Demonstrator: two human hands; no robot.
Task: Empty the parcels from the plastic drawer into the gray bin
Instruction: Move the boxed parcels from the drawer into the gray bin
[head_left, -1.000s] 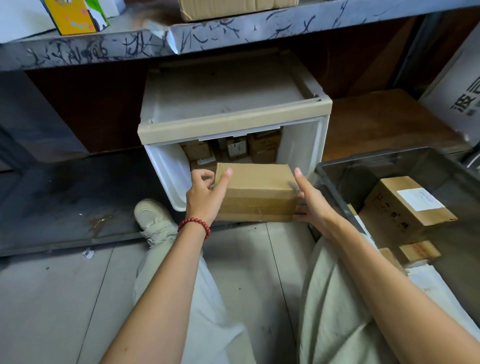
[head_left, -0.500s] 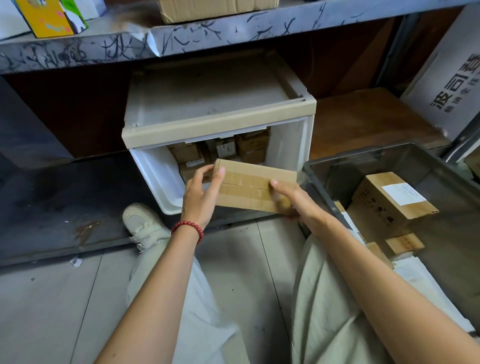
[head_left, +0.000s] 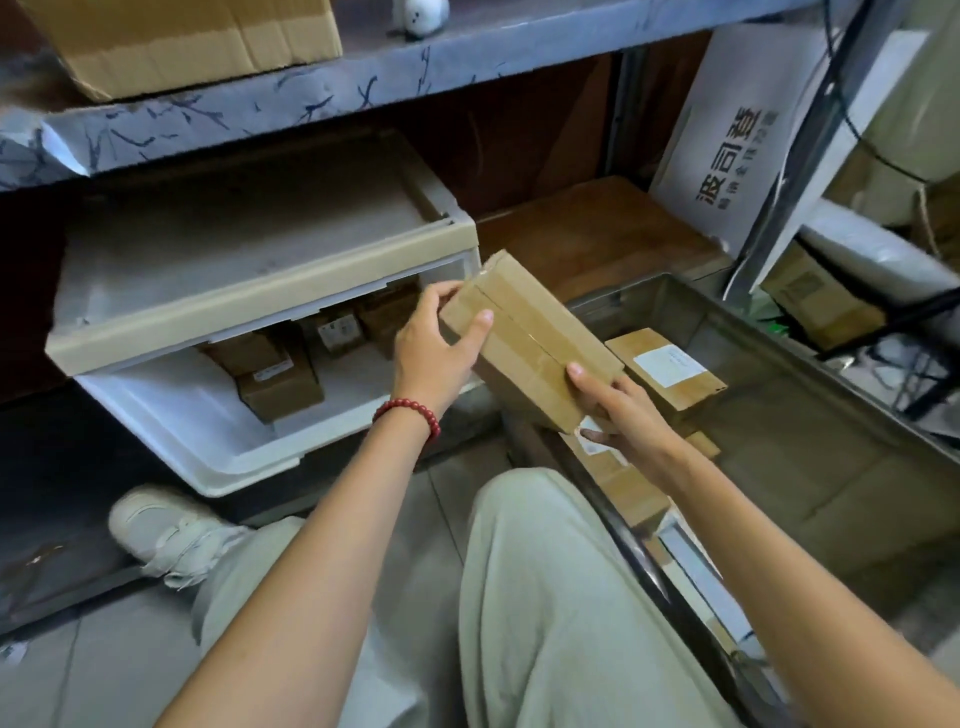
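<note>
A flat brown cardboard parcel (head_left: 530, 343), taped along its seam, hangs tilted in the air between the drawer and the bin. My left hand (head_left: 434, 348) grips its upper left end and my right hand (head_left: 610, 410) grips its lower right end. The white plastic drawer (head_left: 208, 426) stands pulled out under a beige-framed unit, with several small brown parcels (head_left: 280, 384) still inside. The gray bin (head_left: 810, 415) sits on the floor to the right and holds a labelled parcel (head_left: 667, 369) and other boxes partly hidden by my right arm.
A marbled shelf (head_left: 311, 104) overhangs the drawer unit, with a large carton (head_left: 176, 41) on it. A white printed box (head_left: 737, 135) leans behind the bin beside a metal post. My knees and a pale shoe (head_left: 161, 535) fill the tiled floor below.
Both hands have lifted the parcel out of the drawer mouth and carried it rightward toward the bin, turning it diagonal. The view has swung to the right.
</note>
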